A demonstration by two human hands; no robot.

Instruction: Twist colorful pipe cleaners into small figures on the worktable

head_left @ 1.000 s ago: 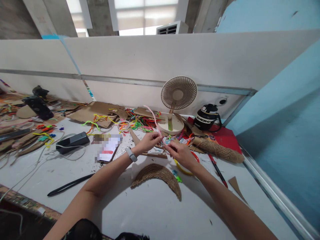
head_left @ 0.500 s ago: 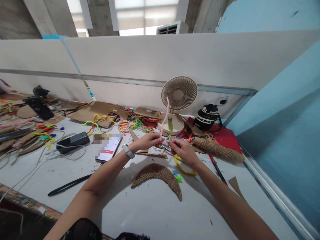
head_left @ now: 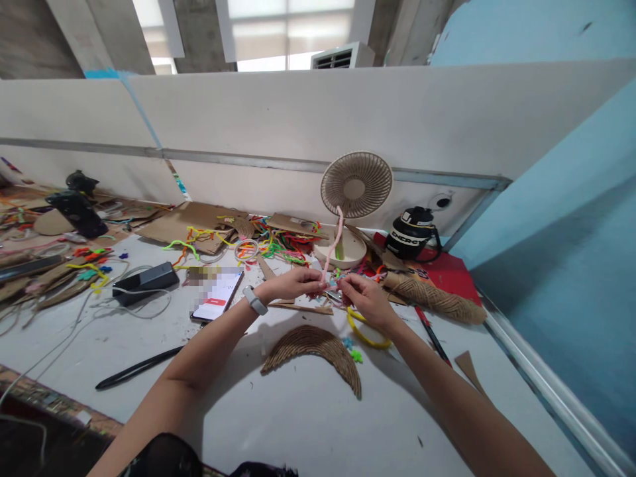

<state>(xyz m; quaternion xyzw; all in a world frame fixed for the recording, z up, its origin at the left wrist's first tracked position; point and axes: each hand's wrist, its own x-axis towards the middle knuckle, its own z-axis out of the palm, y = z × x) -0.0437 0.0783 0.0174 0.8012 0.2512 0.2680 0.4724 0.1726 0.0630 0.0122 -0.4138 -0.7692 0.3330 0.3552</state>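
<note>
A pink pipe cleaner (head_left: 334, 244) rises upright from between my hands, its tip in front of the fan. My left hand (head_left: 304, 283), with a watch on the wrist, pinches its lower part. The fingertips of my right hand (head_left: 365, 297) are closed on the pipe cleaner's lower end, close to the left fingertips; the exact grip is small and partly hidden. Below my hands lies a crescent (head_left: 311, 341) covered in twine. A yellow pipe cleaner ring (head_left: 365, 336) rests under my right wrist, beside small blue and green pieces (head_left: 356, 356).
A small fan (head_left: 356, 185) stands behind my hands. To the right are a black jug (head_left: 410, 235) and a twine roll (head_left: 437, 298). A phone (head_left: 218, 297), a black power bank (head_left: 145, 283) and cables lie left. Tangled pipe cleaners (head_left: 283, 246) and cardboard (head_left: 191, 224) line the back.
The pink pipe cleaner's tip has dropped slightly and shifted right, and its top is more bent. My hands have moved only a little.
</note>
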